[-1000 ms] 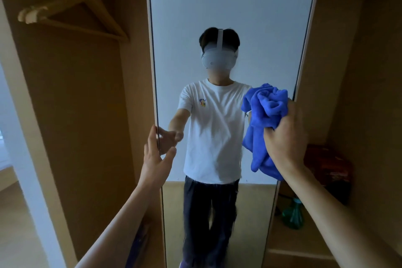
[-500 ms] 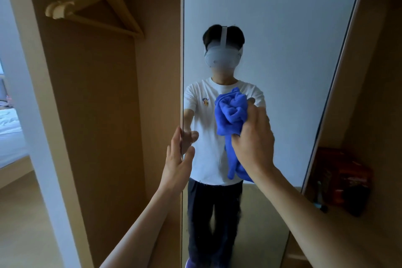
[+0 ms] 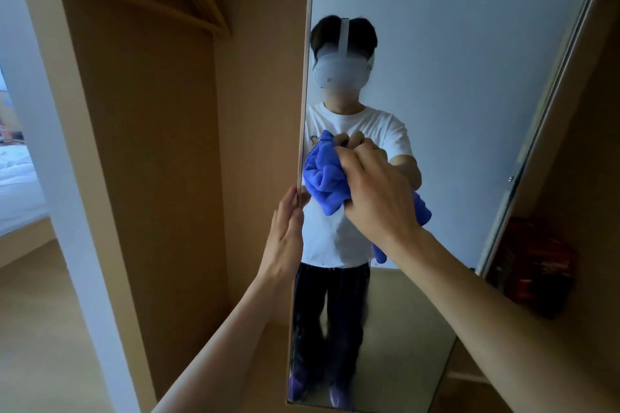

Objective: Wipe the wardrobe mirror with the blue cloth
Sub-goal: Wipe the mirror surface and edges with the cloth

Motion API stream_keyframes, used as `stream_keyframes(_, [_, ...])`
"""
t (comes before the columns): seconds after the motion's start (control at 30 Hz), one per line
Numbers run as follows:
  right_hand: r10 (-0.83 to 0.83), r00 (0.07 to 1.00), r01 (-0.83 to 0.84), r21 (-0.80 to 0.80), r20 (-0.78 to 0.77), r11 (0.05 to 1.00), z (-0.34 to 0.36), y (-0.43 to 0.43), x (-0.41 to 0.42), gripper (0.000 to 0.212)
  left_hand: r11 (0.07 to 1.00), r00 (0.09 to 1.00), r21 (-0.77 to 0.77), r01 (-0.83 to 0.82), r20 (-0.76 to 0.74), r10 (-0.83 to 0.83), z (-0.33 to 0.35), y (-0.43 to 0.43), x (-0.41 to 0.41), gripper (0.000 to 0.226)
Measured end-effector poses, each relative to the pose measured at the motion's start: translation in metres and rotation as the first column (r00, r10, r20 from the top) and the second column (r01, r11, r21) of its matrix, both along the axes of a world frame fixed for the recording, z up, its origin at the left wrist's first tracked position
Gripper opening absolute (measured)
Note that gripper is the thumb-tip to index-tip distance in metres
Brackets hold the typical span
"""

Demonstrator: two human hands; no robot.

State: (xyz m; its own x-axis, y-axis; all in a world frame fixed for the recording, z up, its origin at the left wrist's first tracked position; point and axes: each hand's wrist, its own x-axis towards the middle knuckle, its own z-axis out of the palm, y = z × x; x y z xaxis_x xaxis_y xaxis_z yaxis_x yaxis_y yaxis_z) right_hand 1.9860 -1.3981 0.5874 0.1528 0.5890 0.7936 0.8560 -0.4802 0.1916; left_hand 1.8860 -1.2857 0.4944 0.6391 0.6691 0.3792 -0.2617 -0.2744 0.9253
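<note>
Right hand (image 3: pixel 375 191) is clenched round the bunched blue terry cloth (image 3: pixel 323 178), which looks pressed to the glass of the tall frameless wardrobe-door mirror (image 3: pixel 463 84), at 9 o'clock of the pane, just beside its left edge. Left hand (image 3: pixel 285 235) is flat with fingers straight, laid along that thin edge at 7 o'clock of the cloth and gripping nothing.

Risks as I read them:
- The brace is palm friction only. A hard wipe stroke could swing the panel (assuming it's hinged; the hinge isn't visible).
- Left fingertips sit right on the bare edge, so a slip means a scrape or a pinch.
- The cloth is wadded, so the contact patch is small. Expect streaks and missed strips, and the loose tail hanging at 5 o'clock could drag.
- The top at 12 o'clock and the streaky bottom at 6 o'clock are well apart from the cloth and easy to skip.
</note>
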Motion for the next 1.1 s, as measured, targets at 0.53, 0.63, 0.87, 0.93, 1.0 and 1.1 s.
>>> stream_keyframes(0.53, [0.01, 0.99, 0.024, -0.236, 0.142, 0.972, -0.042, 0.013, -0.012, 0.036, 0.989, 1.0, -0.15, 0.011, 0.029, -0.007, -0.006, 0.019, 0.005, 0.054])
stream_keyframes(0.63, [0.043, 0.993, -0.011, -0.272, 0.113, 0.962, -0.066, 0.009, -0.015, 0.044, 0.979, 0.998, -0.202, 0.019, 0.061, -0.007, -0.006, 0.019, 0.008, 0.049])
stream_keyframes(0.87, [0.022, 0.998, 0.0, -0.33, 0.063, 0.944, -0.093, 0.008, -0.018, 0.049, 0.987, 0.999, -0.161, -0.021, 0.042, 0.028, -0.011, 0.02, 0.008, 0.047])
stream_keyframes(0.93, [0.011, 0.998, 0.01, -0.354, 0.055, 0.935, -0.095, 0.007, -0.019, 0.052, 0.987, 0.999, -0.159, -0.037, 0.033, 0.043, -0.011, 0.018, 0.008, 0.045])
stream_keyframes(1.0, [0.023, 0.998, -0.002, -0.36, 0.054, 0.933, -0.095, 0.005, -0.019, 0.05, 0.989, 0.999, -0.139, -0.045, 0.018, 0.048, -0.01, 0.016, 0.007, 0.04])
stream_keyframes(1.1, [0.057, 0.997, -0.038, -0.331, 0.048, 0.943, -0.087, 0.004, -0.017, 0.043, 0.991, 0.999, -0.131, -0.039, 0.002, 0.04, -0.008, 0.014, 0.006, 0.034])
